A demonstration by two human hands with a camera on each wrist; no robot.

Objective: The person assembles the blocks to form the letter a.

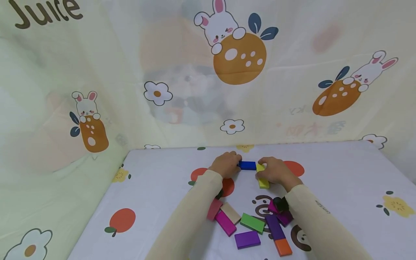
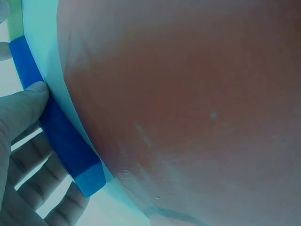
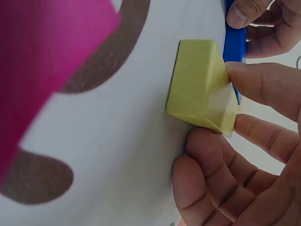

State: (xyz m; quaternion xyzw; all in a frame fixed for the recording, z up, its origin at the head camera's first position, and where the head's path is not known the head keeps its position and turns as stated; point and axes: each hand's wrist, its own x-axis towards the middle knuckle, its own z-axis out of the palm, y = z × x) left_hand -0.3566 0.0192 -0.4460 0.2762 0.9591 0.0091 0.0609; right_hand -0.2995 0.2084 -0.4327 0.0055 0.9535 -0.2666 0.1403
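Observation:
Near the back of the table, my left hand [image 1: 225, 165] pinches a blue block [image 1: 248, 165] at its left end. In the left wrist view the thumb lies on the blue block's [image 2: 70, 141] side, the other fingers across from it. My right hand [image 1: 276, 170] holds a yellow block [image 1: 263, 183] between thumb and fingers. This yellow block [image 3: 192, 80] lies at an angle to the blue one, at its right end. They look to touch or nearly so; I cannot tell for certain.
Closer to me lie several loose blocks: green [image 1: 252, 223], purple [image 1: 247, 240], orange [image 1: 283, 247], magenta [image 1: 225, 223], beige [image 1: 231, 213] and a reddish one [image 1: 214, 209] partly behind the left sleeve. A black piece [image 1: 280, 204] sits by the right sleeve. A printed cloth [image 1: 182, 133] hangs behind the table.

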